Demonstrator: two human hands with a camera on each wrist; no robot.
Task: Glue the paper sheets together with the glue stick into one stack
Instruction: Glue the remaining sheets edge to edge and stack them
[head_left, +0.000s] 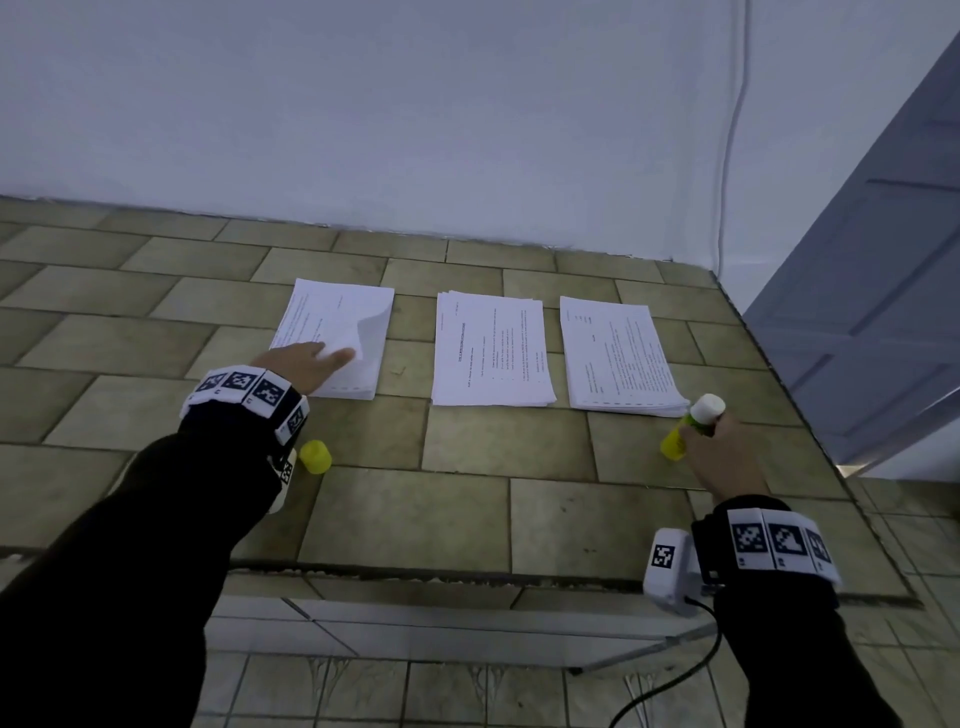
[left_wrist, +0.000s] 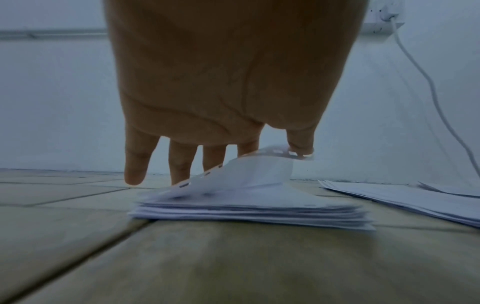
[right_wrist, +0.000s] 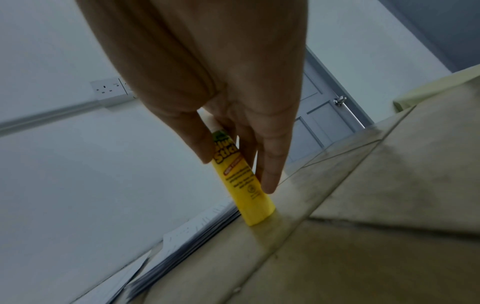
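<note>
your left hand (head_left: 298, 364) reaches over the left paper stack (head_left: 337, 358) on the tiled counter (head_left: 467, 509), and its fingers (left_wrist: 298, 142) pinch the near right corner of the top sheet (left_wrist: 249, 174), which curls up off the pile while the other fingers point down, straight and spread. the middle paper stack (head_left: 491, 348) and the right paper stack (head_left: 618, 358) lie flat beside it, each apart from the next, in a row near the white wall (head_left: 415, 104). your right hand (head_left: 727, 457) holds the yellow glue stick (right_wrist: 244, 185) between thumb and fingers; the stick is tilted, its yellow base touching the counter just beside the near right corner of the right stack, its white glue end uncapped and pointing up. the yellow cap (head_left: 315, 457) lies on the counter just beside your left wrist.
</note>
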